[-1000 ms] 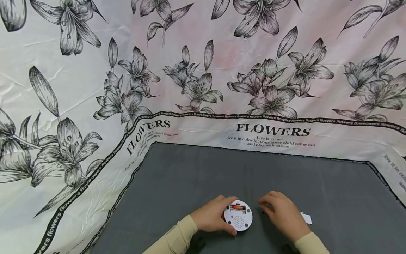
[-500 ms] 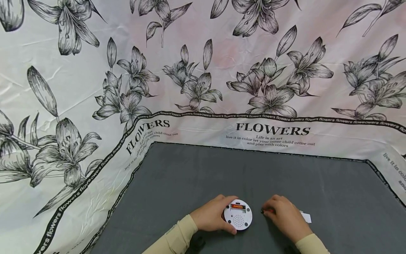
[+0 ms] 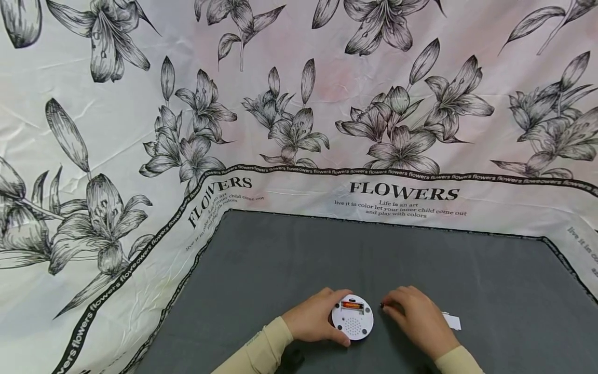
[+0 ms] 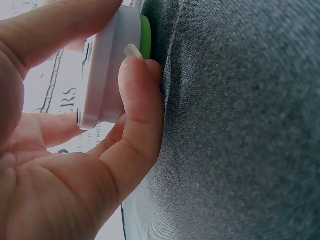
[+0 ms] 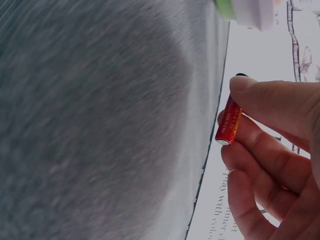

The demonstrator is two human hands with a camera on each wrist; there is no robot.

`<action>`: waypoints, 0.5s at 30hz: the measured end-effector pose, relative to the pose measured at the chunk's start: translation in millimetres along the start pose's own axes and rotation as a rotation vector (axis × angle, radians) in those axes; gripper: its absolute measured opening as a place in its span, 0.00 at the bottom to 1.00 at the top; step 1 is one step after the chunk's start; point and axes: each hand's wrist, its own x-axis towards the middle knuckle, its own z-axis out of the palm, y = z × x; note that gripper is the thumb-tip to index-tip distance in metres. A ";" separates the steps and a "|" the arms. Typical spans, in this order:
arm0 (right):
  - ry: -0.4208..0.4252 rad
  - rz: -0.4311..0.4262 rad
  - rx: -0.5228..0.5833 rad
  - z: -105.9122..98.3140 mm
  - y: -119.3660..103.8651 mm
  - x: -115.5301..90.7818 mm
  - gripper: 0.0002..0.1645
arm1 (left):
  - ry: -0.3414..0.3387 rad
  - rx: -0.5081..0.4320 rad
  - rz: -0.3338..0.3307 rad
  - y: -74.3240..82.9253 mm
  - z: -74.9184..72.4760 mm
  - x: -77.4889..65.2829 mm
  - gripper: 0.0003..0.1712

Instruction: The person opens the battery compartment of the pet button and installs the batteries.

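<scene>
My left hand (image 3: 314, 318) grips a round white device (image 3: 353, 328) by its left edge, its underside facing up. In the underside's uncovered battery slot lies one orange-red battery (image 3: 352, 305); small dark feet and a patch of little holes surround it. The left wrist view shows the device's white side (image 4: 102, 75) and a green part (image 4: 145, 37) beneath, near the cloth. To the right, my right hand (image 3: 418, 319) pinches a red battery (image 5: 230, 120) between thumb and fingers. Its dark end pokes past the thumb. The hand is apart from the device.
A small white piece (image 3: 452, 321) lies just right of my right hand, partly hidden by it. Dark grey cloth (image 3: 299, 259) covers the work surface, bordered by white flower-printed fabric (image 3: 289, 192).
My right hand's fingers have shifted on the red battery, which showed more plainly half a second ago and now shows only a dark tip. The left hand holds the device in place.
</scene>
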 end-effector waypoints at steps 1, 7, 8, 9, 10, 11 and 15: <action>0.013 -0.012 0.006 -0.4 -1.9 0.6 0.15 | -0.001 0.000 -0.003 0.1 -0.3 0.0 0.58; 0.077 -0.079 0.032 -2.7 -13.3 3.3 0.16 | -0.008 0.006 0.000 -0.2 -1.3 -0.4 0.58; 0.078 -0.084 0.034 -3.3 -14.6 3.6 0.16 | -0.009 0.006 0.001 -0.3 -1.4 -0.5 0.58; 0.077 -0.087 0.035 -3.8 -15.7 3.8 0.15 | -0.011 0.005 0.001 -0.4 -1.6 -0.7 0.58; 0.075 -0.088 0.035 -4.3 -16.8 4.2 0.15 | -0.012 0.006 0.001 -0.6 -1.5 -0.8 0.58; 0.070 -0.088 0.036 -4.8 -17.8 4.7 0.15 | -0.013 0.007 0.002 -0.8 -1.5 -1.0 0.59; 0.081 -0.102 0.033 -6.2 -21.2 5.7 0.15 | -0.014 -0.003 0.003 -0.7 -1.5 -0.3 0.58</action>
